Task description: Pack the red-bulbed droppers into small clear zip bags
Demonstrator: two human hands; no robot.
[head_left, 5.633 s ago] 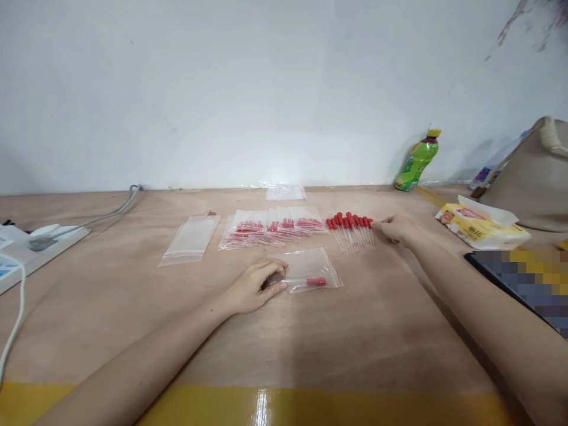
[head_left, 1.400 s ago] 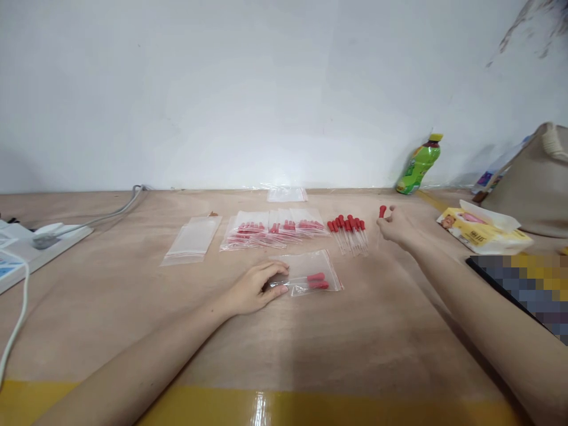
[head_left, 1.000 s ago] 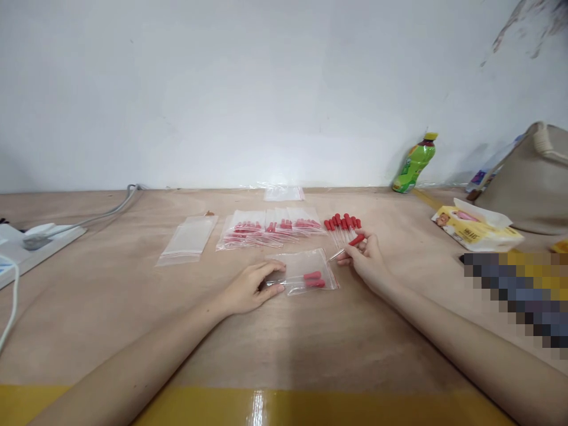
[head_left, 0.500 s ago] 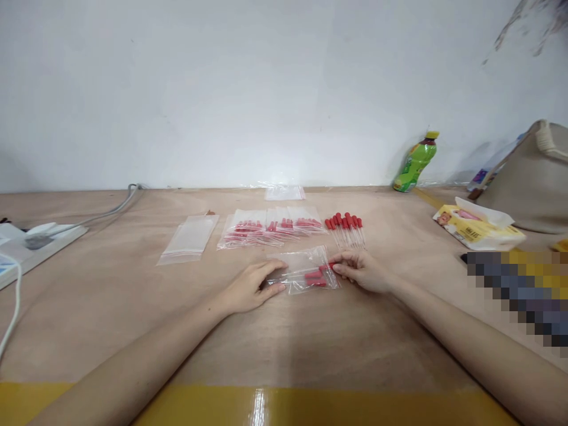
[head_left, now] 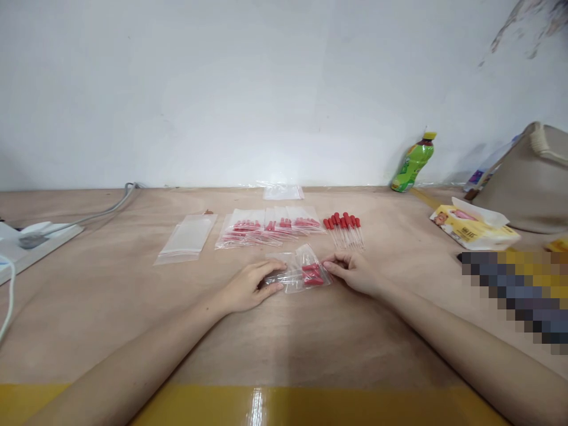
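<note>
In front of me a clear zip-lock bag [head_left: 290, 286] lies flat on the table, with three red-bulbed droppers [head_left: 314, 281] inside. Their bulbs point right, towards the bag's mouth. My left hand [head_left: 252, 286] grips the bag's left end between thumb and fingers. At the right end, the thumb and fingertips of my right hand [head_left: 352, 272] close on the edge of the bag's mouth. Just behind my right hand lies a bunch of loose droppers [head_left: 344, 223], red bulbs away from me. Several filled bags [head_left: 248, 228] overlap in a row beyond the bag.
Flat unfilled bags [head_left: 189, 236] lie left of the filled ones, and another bag [head_left: 283, 193] is by the wall. A power strip [head_left: 48, 239] with cables sits at far left. To the right are a green bottle [head_left: 412, 165], a tissue pack [head_left: 474, 228] and a beige bag [head_left: 523, 183].
The third dropper has slid left, fully into the bag. My right hand has let go of its bulb and moved slightly left to the bag's edge. My left hand stays in place.
</note>
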